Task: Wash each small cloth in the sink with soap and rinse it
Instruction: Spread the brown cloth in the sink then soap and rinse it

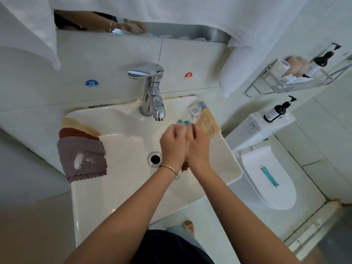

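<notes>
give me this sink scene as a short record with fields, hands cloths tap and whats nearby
left hand: pressed against the right hand over the basin, fingers curled
right hand: pressed against the left, a bit of brown cloth showing below the palms
tap: no water seen running
sink: drain open
left rim: purple cloth with a white patch, on a stack of a brown and a beige one
right rim: tan cloth beside a clear holder
nearby: pump bottle on the toilet tank, tube on the toilet lid

- a small tiled bathroom
- white sink [133, 141] with chrome tap [151, 92] at centre
- toilet [266, 178] at right
- wall shelf [297, 80] of toiletries, upper right
</notes>
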Demonstrator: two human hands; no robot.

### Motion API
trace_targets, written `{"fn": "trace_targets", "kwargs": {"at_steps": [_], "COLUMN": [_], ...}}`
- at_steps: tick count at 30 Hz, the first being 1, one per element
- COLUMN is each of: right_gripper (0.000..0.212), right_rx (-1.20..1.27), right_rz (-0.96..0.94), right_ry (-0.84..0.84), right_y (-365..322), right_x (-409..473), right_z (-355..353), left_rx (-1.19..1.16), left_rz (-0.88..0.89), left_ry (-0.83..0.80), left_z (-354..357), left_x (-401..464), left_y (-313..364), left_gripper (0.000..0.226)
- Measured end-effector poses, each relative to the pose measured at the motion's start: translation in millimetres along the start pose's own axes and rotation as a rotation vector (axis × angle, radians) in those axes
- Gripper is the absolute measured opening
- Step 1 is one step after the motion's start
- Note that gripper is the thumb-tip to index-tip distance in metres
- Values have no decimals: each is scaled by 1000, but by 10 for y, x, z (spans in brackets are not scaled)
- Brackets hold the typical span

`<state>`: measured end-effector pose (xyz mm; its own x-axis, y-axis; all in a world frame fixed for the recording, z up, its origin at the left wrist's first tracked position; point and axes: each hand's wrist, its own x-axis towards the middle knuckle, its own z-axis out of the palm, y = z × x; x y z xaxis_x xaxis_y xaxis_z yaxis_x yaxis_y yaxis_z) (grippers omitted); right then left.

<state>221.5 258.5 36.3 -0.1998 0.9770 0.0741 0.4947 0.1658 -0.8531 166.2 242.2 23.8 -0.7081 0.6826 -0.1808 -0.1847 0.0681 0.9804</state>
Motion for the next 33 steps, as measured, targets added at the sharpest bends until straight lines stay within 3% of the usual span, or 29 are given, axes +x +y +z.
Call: {"fn": "trace_targets", "kwargs": {"at_steps": [3,6,8,11,13,15,19,22,26,28,30,33], "right_gripper": [30,32,30,20,16,23,20,18,19,31,26,25], "right_rx": [-79,-1,-26,-237,-459,-529,-428,-499,-326,-334,-373,-323], "right_rz": [-77,28,-13,-132,-186,-205,-148,-106,-169,-198,-130,-116], "right_ry": [-147,-49,-52,-209,-197,-138,-248,-167,-255,-197,-142,-230], "right_y": [29,88,75,102,147,128,154,158,126,150,158,101], "right_x": [-115,81,8,-102,63,116,-8,163,-62,11,118,3], "right_z": [21,-11,12,33,6,24,56,14,68,43,10,38], "left_rx": [-36,2,-29,-128,-81,-33,5,64,-26,17,40,67], "left_rz": [-53,53,-23,-129,-58,-43,-79,17,-96,-46,-11,-39], "left_ry": [54,-13,-5,15,-28,-35,-7,-88,-22,-70,-105,-76], "left_z": [-37,20,-7,-65,-19,-3,-78,-4,-93,-76,-23,-89], "left_x": [66,-120,17,99,-15,-18,101,-62,92,-27,-99,84], "left_y": [-52,-35,-33,-50,-50,-34,-99,-64,-84,-69,-11,-2], "left_gripper": [42,38,39,42,39,36,37,36,34,36,34,34]}}
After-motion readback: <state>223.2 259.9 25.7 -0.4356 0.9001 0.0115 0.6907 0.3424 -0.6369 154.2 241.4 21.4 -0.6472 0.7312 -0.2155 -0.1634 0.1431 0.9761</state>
